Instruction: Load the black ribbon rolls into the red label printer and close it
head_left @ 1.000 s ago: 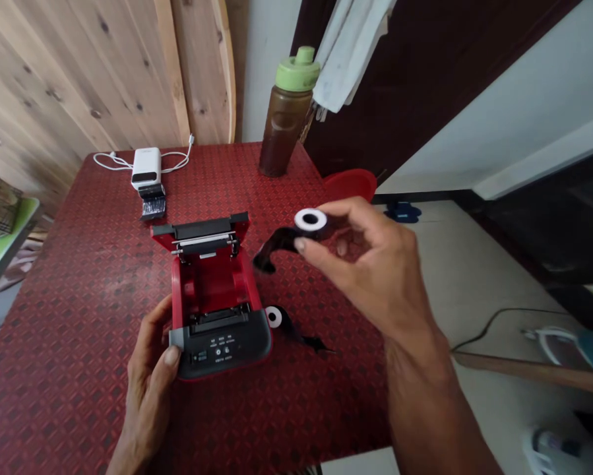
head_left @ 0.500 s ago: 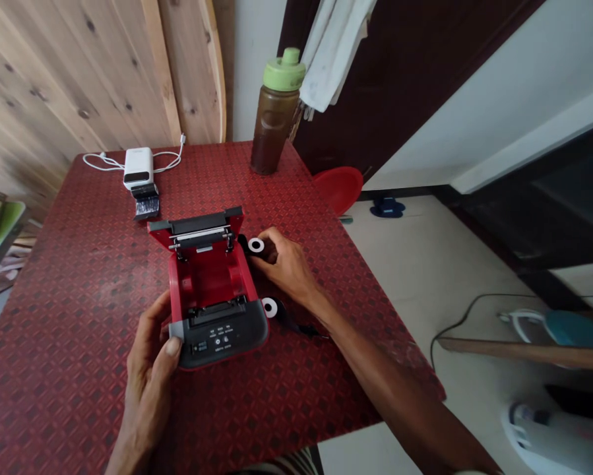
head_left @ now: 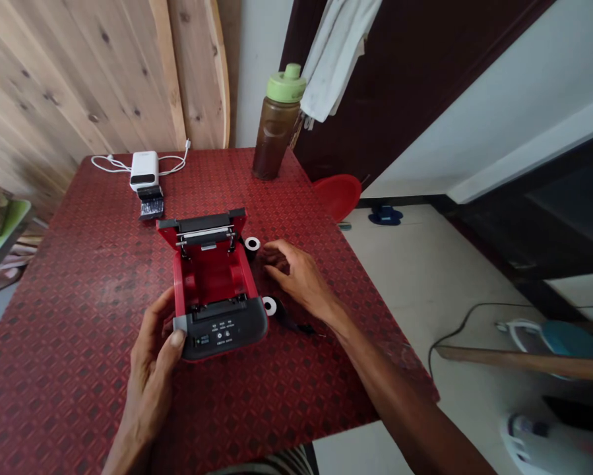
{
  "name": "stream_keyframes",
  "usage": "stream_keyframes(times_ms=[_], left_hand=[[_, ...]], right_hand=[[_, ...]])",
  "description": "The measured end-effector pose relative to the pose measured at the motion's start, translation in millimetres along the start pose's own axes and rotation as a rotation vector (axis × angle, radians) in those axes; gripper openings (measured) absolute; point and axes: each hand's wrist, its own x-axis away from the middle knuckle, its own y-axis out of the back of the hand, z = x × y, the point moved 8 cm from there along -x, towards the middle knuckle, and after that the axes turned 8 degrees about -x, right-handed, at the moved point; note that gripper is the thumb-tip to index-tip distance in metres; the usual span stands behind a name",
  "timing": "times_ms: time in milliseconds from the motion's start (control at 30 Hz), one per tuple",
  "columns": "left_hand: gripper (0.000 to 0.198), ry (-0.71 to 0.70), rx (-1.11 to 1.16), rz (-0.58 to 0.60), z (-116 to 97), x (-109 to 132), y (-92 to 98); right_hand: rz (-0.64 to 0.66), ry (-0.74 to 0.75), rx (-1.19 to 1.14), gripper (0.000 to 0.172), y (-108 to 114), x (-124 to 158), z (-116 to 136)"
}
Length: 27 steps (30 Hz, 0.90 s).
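A red and black label printer (head_left: 219,330) lies on the table with its lid (head_left: 201,227) raised, and its red inner bay shows bare. My left hand (head_left: 152,359) grips the printer's front left corner, thumb on top and fingers along the side. Just right of the printer, my right hand (head_left: 296,272) hovers with thumb and fingers apart and nothing between them. By its fingertips a black roll with a white core (head_left: 252,245) rests beside the lid. A second black roll (head_left: 270,306), also white-cored, sits against the printer's front right side with a loose black tail trailing right.
On the red patterned table (head_left: 93,297), a white power bank-like device (head_left: 144,169) with a white cable stands at the back left, a black strip before it. A brown bottle with a green lid (head_left: 277,122) is at the back. A red basin (head_left: 340,196) is beyond the right edge.
My right hand has let go of the far black roll and drawn back to the right. My left hand keeps its hold on the printer. The view has shifted slightly.
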Motion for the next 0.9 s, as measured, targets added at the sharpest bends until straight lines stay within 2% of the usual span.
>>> stream_keyframes(times_ms=[100, 267, 333, 467, 567, 667, 733, 800, 900], left_hand=[[0.062, 0.005, -0.01, -0.003, 0.1, 0.4, 0.5], [0.062, -0.003, 0.007, 0.017, 1.3, -0.1, -1.5], [0.061, -0.005, 0.011, 0.028, 1.4, -0.2, -2.1], [0.06, 0.003, 0.018, 0.04, 0.3, 0.5, -3.5], [0.061, 0.021, 0.077, 0.056, -0.7, 2.3, -7.0], [0.061, 0.034, 0.135, 0.082, -1.3, 3.9, -11.3], [0.06, 0.041, 0.159, 0.104, -1.2, 4.5, -13.7], [0.059, 0.046, 0.163, 0.118, -1.1, 4.9, -14.9], [0.059, 0.035, 0.156, 0.109, -2.3, 5.1, -14.0]], right_hand=[[0.09, -0.017, 0.023, 0.026, 9.7, 23.9, 5.0], [0.273, -0.075, -0.066, 0.05, 4.1, 58.9, 9.2], [0.27, -0.084, -0.116, 0.045, -4.0, 62.3, 10.2], [0.214, -0.075, -0.136, 0.022, -16.6, 61.7, 12.3], [0.164, -0.081, -0.083, 0.017, -3.7, 64.7, 18.8], [0.085, -0.015, 0.054, 0.017, 27.9, 63.8, 47.5], [0.115, 0.078, 0.133, 0.021, 35.6, 57.2, 78.8], [0.188, 0.21, 0.191, 0.024, 23.9, 46.5, 112.4], [0.271, 0.397, 0.319, 0.026, -18.6, 28.5, 145.6]])
